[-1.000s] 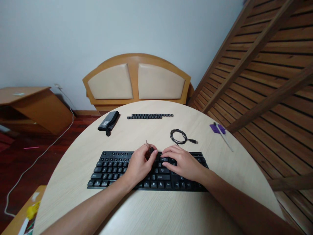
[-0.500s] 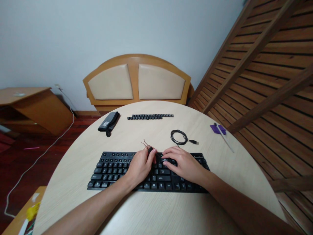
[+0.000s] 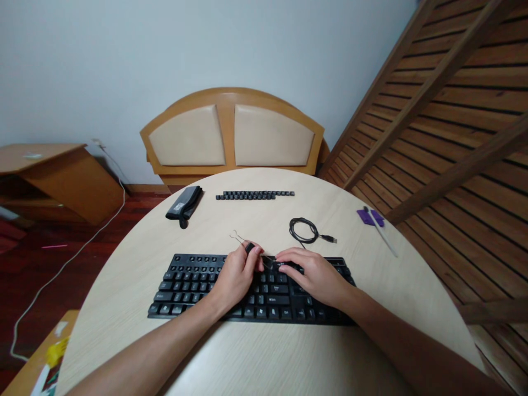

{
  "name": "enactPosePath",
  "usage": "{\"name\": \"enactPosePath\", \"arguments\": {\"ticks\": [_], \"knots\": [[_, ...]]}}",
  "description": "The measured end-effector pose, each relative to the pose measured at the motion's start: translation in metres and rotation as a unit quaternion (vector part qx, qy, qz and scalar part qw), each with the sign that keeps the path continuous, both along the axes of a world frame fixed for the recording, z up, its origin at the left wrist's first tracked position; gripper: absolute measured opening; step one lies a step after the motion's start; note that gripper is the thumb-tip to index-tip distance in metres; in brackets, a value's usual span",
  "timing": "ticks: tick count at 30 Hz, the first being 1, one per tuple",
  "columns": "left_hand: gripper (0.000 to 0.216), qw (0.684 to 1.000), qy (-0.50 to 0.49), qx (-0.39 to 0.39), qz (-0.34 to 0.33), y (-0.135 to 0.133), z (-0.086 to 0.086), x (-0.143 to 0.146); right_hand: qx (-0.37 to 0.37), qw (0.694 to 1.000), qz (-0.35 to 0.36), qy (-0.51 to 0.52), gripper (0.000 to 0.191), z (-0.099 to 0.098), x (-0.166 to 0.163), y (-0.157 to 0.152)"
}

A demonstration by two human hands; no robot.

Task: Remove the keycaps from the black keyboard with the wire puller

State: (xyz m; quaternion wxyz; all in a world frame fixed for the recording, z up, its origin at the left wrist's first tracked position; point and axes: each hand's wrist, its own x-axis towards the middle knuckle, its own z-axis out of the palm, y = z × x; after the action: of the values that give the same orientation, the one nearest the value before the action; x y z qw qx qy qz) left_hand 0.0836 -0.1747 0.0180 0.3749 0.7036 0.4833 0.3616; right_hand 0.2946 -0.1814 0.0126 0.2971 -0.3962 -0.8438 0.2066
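A black keyboard (image 3: 193, 283) lies on the round pale wooden table (image 3: 256, 352) in front of me. My left hand (image 3: 236, 276) is closed on a wire keycap puller (image 3: 241, 241), whose black handle sits in my fingers and whose wire loop sticks out up and to the left. The puller's other end reaches down to the keys by my right fingertips. My right hand (image 3: 315, 276) rests on the right part of the keyboard, fingers curled down onto the upper key rows.
A row of loose black keycaps (image 3: 254, 194) lies at the table's far side. A grey pouch (image 3: 184, 203) is at the far left, a coiled black USB cable (image 3: 306, 231) behind the keyboard, a purple and white tool (image 3: 376, 223) at the right. A chair (image 3: 233, 137) stands behind.
My left hand has tilted the keycap puller, so its wire loop has swung out to the upper left. Both hands stay on the keyboard in nearly the same place.
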Motion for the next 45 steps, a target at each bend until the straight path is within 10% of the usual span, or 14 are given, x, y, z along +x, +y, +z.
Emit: {"name": "enactPosePath", "arguments": {"ticks": [16, 31, 45], "knots": [[0.029, 0.998, 0.035, 0.006, 0.046, 0.002, -0.004, 0.001, -0.008, 0.997, -0.072, 0.035, 0.021, 0.007, 0.005, 0.008], [0.028, 0.998, 0.056, 0.017, 0.024, 0.002, -0.004, 0.001, 0.043, 0.936, -0.244, -0.249, 0.026, 0.019, 0.037, 0.166], [0.028, 0.998, 0.062, 0.015, 0.024, 0.002, -0.003, 0.002, 0.048, 0.928, -0.27, -0.254, 0.028, -0.015, 0.016, 0.198]]}}
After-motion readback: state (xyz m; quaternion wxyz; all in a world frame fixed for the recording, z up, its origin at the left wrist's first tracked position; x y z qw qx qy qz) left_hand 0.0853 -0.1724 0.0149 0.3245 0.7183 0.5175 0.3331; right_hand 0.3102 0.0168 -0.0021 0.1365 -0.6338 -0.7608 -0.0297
